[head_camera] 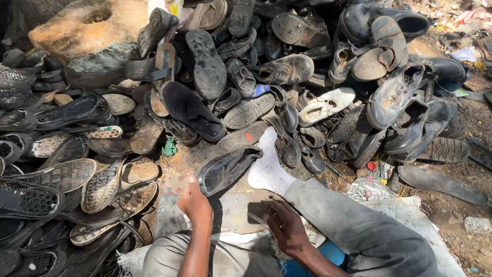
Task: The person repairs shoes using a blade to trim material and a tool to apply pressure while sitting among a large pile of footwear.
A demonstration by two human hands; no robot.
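Observation:
I sit on the ground facing a big heap of worn shoes, sandals and loose soles (246, 77). My left hand (193, 201) grips the near end of a black worn shoe (228, 168) that lies on its side in front of me. My right hand (286, 226) has its fingers curled around a small dark flat piece (258, 211) just above a pale sheet on the ground (237, 205). My leg in grey trousers (353, 220) stretches forward. Its foot, in a white sock (267, 166), rests against the black shoe.
Flat soles and sandals (66, 179) are stacked at the left. Black leather shoes (400, 92) pile up at the right, with a white shoe (325, 105) among them. A large worn stone block (92, 36) stands at the back left. Dirt and litter (451, 205) lie at the right.

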